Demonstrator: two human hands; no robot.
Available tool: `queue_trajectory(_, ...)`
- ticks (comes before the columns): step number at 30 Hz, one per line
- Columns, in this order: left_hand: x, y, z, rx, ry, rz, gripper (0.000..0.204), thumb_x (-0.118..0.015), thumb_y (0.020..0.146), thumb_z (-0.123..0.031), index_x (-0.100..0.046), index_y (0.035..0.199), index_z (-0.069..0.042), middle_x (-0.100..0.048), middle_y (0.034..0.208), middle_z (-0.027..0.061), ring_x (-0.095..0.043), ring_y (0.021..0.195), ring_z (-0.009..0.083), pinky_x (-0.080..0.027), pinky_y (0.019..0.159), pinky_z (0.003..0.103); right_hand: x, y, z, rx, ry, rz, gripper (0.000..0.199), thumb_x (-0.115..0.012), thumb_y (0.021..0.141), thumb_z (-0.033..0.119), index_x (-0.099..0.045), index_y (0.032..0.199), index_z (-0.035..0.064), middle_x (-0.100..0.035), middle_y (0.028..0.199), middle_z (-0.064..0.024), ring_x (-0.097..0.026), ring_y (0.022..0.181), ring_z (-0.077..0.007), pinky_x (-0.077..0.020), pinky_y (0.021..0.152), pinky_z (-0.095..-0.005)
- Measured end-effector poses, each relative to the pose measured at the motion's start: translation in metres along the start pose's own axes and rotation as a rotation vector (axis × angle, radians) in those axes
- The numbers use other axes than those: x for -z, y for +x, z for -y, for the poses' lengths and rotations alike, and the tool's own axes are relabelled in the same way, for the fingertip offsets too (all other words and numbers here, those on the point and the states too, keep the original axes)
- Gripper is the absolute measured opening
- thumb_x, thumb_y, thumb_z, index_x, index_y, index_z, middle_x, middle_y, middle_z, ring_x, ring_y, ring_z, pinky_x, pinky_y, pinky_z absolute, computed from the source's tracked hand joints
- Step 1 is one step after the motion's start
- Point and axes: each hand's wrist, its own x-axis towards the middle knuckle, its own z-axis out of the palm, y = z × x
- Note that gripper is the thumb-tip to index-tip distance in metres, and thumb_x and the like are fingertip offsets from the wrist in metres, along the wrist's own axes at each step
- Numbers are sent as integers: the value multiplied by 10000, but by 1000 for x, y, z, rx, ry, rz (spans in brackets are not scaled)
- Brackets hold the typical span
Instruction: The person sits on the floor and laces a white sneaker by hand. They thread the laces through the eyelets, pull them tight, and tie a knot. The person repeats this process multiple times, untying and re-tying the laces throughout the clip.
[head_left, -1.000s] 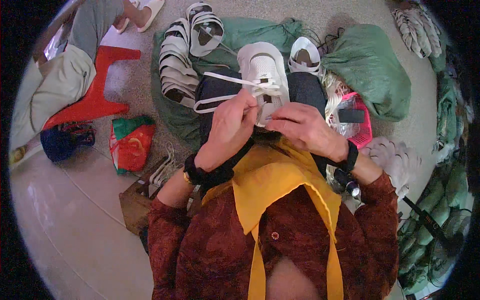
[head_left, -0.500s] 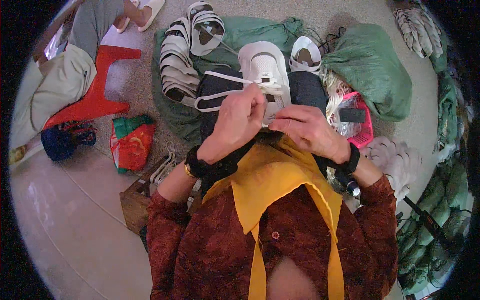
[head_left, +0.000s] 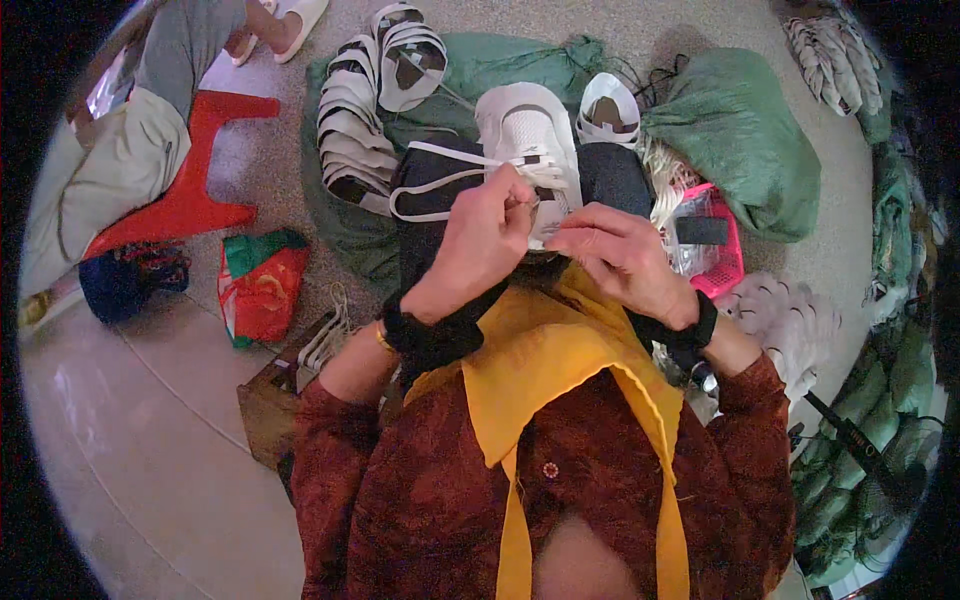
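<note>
A white sneaker upper (head_left: pixel 526 118) lies across my dark-trousered lap, its toe pointing away from me. A flat white shoelace (head_left: pixel 440 150) is threaded through its eyelets, and a long loop of it spreads to the left. My left hand (head_left: pixel 478 235) is closed over the lacing, its thumb and fingers pinching the shoelace. At the near right edge of the opening, my right hand (head_left: pixel 622 258) has its fingertips pressed together against the upper. What it grips is hidden by the fingers.
Stacked shoe uppers (head_left: pixel 352 130) rest on a green sack (head_left: pixel 500 60) ahead. At right are a single upper (head_left: pixel 608 110), a bulging green sack (head_left: pixel 745 140) and a pink basket (head_left: pixel 738 265). A person sits left on a red stool (head_left: pixel 205 150), near a red-green bag (head_left: pixel 262 285).
My right hand has shifted slightly upward at the shoe's edge. The left hand stays at the lacing, and the shoelace loop keeps its shape.
</note>
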Motion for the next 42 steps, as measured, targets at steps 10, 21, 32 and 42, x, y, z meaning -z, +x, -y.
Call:
queue_trajectory(10, -18, -2, 3, -90, 61, -156, 123, -611, 834, 25, -519, 883, -41, -580, 668, 184, -614, 632, 403, -449, 566, 459, 7, 12, 15, -144, 48, -23, 143, -701, 835, 33, -705, 977, 51, -677, 975, -128, -680, 872, -331, -568, 754, -392)
queue_trajectory(21, -22, 0, 6, -127, 191, -195, 127, -628, 828, 0, -517, 879, -32, -603, 702, 224, -631, 677, 449, -457, 587, 513, -6, 32, 5, -268, -277, -89, 174, -704, 807, -3, -689, 980, 8, -632, 933, -164, -649, 817, -377, -529, 698, -417)
queue_trajectory(32, -23, -1, -9, -19, 333, -124, 180, -619, 819, -26, -524, 964, 22, -637, 828, 260, -637, 791, 470, -486, 679, 560, -3, 62, 8, -111, -703, 239, 118, -642, 774, 95, -712, 849, 36, -643, 908, -175, -668, 860, -332, -557, 711, -417)
queue_trajectory(42, -21, -1, -5, -70, 280, -150, 188, -611, 819, -23, -513, 967, 37, -633, 811, 260, -637, 793, 468, -490, 682, 553, -2, 68, -1, 81, -719, 354, 183, -612, 802, 116, -663, 908, -23, -627, 875, -200, -643, 839, -351, -536, 707, -429)
